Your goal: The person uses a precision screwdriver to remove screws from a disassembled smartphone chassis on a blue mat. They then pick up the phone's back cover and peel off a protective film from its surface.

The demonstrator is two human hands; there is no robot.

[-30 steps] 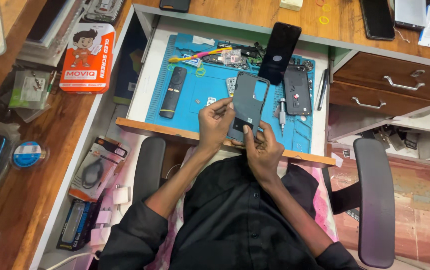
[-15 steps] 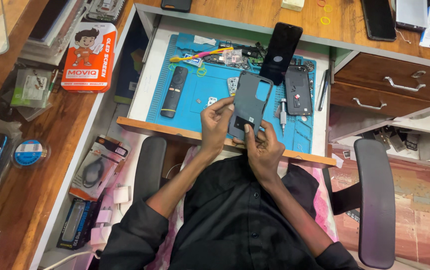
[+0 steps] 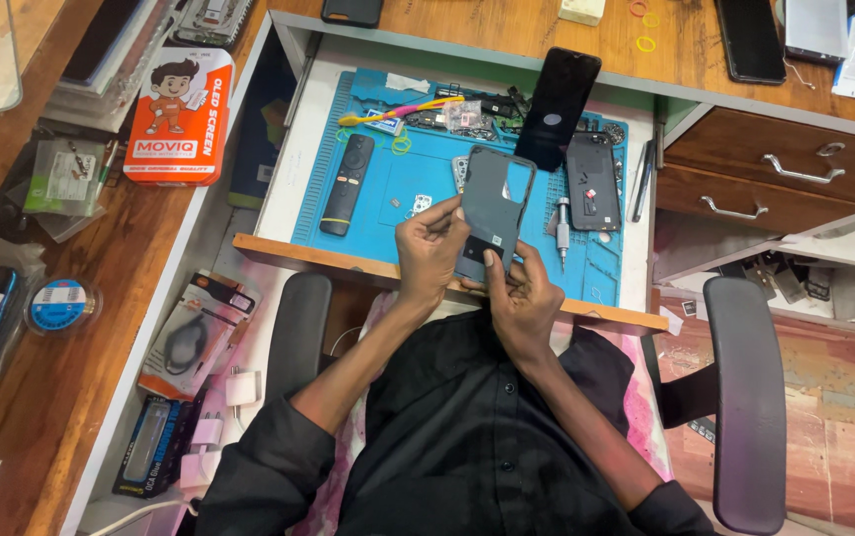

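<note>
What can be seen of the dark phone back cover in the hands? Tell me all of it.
The phone back cover is a dark grey, thin, plastic-looking shell with rounded corners and a camera cut-out at its upper right. A small pale sticker sits on its inner face. It is held tilted above the blue mat. The left hand grips its left edge; the right hand holds its lower end.

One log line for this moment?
left hand: holds dark phone back cover | right hand: holds cover | over blue work mat
</note>
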